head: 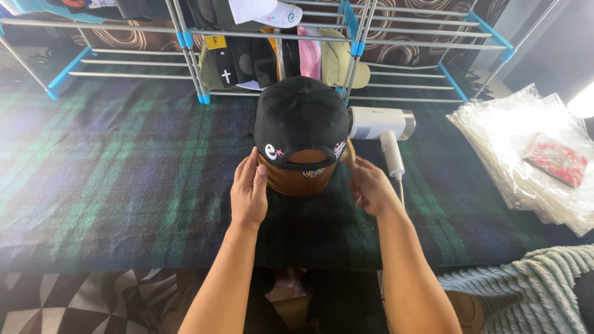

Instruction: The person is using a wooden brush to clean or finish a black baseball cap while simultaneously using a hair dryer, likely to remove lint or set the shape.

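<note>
A black baseball cap (301,117) sits over a brown rounded form (297,180) on a dark plaid cloth (124,179), its back opening and strap facing me. My left hand (249,192) rests flat against the form's left side, fingertips at the cap's lower edge. My right hand (370,185) is at the cap's right side, fingers pinched near its rim around a thin tan strip; what that strip is I cannot make out.
A white handheld steamer (387,133) lies just right of the cap. Behind stands a metal rack (352,43) with blue joints, holding several caps (272,59). A stack of clear plastic bags (526,154) with a red card lies at right. A grey knit blanket (532,284) is bottom right.
</note>
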